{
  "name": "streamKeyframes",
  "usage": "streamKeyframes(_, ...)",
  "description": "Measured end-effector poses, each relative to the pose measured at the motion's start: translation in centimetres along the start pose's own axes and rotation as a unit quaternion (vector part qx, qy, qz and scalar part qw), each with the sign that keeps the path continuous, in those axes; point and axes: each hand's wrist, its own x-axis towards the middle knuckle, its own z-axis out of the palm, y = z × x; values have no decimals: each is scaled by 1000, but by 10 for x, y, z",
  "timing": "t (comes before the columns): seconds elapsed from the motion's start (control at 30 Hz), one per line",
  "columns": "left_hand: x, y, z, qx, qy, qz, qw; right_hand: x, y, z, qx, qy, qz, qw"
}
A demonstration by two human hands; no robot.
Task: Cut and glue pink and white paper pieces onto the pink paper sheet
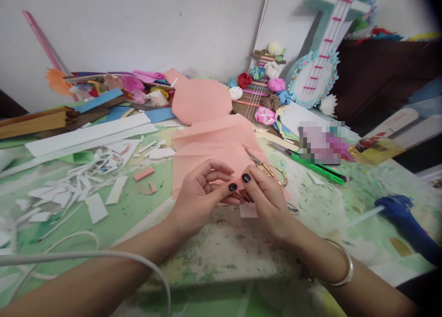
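My left hand [202,188] and my right hand [265,197] meet above the table, fingertips closed. Pinched between them is a small strip of pink paper [238,182], mostly covered by the fingers. Beneath and beyond the hands lies a creased sheet of pink paper [207,146]. A rounded pink paper cutout [203,100] adjoins its far edge. Gold-handled scissors [265,165] rest on the sheet, just past my right hand. Near that wrist, a small pale paper piece [248,211] lies on the tabletop.
White paper scraps [76,188] and a white cable [103,253] are on the left. A green utility knife [317,167] and a dark blue object [407,220] lie right. Behind stand a flower-covered paper instrument [257,91] and a teal-and-white paper guitar [317,68].
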Motion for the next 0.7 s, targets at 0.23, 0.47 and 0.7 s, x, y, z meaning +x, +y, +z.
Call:
streamKeyframes(0.23,2,-2,-4,-13,6,-12,1000,-1,-1,-1,67,-2,37,997)
streamKeyframes(0.47,1,3,-2,18,4,9,1000,3,-7,0,78,-11,36,996)
streamKeyframes(0.7,1,2,-3,64,23,31,997,2,-1,-3,-193,-2,-75,978)
